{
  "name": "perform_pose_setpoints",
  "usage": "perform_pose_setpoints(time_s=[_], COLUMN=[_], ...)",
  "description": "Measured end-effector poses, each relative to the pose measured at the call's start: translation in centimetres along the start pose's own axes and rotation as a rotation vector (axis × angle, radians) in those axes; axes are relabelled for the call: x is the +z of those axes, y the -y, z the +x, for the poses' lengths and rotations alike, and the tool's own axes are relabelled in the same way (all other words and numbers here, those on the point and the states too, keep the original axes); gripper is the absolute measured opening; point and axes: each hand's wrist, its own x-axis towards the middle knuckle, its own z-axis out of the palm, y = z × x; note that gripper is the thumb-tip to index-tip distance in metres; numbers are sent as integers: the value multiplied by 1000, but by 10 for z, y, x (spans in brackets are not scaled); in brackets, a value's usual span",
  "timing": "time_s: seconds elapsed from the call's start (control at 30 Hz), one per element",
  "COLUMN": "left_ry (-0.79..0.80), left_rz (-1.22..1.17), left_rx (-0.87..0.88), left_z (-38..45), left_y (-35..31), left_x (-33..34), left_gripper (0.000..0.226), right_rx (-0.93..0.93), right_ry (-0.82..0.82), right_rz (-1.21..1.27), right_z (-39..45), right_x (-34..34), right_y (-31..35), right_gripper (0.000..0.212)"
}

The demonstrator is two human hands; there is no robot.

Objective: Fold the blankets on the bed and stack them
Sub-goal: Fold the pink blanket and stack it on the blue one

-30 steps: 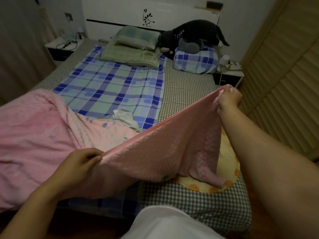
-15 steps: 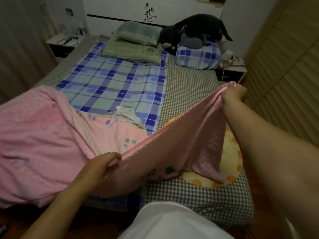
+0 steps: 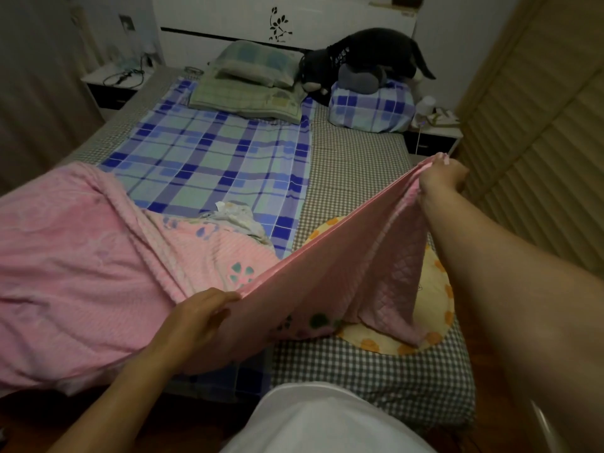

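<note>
while both grip, left hand and right hand stretch pink blanket.

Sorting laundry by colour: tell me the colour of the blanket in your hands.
Pink blanket, with small green flower prints; the head view shows it.

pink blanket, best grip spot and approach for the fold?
Grip the pink blanket along its satin-trimmed edge, from above at two spread points. The left hand and right hand already pinch that edge, pulled taut between them; the rest lies bunched on the bed.
</note>
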Motion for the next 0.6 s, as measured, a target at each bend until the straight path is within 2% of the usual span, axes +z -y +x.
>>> perform_pose_setpoints(time_s=[0.07,0.13,0.23,0.33,0.43,0.53,0.6], left_ry=[1,-23,-45,-134,-193,-305,-368], left_rz=[-23,-20,-88,-116,-198,-204,-258], left_rx=[-42,-101,-176,-229,-348,-397,-436], left_z=[2,0,-11,-22,-28,-27,-23], left_y=[-2,0,0,-7,-17,-20,-19], left_x=[1,4,9,13,10,-2,-13], left_gripper=[30,34,37,29,11,30,28], right_rx=[0,-3,-10,-38,-40,-41,-50], right_ry=[-3,-1,0,4,-7,-6,-30], right_rz=[9,14,16,30,40,47,58], right_z=[-1,0,1,2,2,1,-1], right_x=[1,2,4,7,10,13,13], right_y=[1,2,3,3,0,-1,-2], right_gripper=[23,9,6,25,31,31,29])
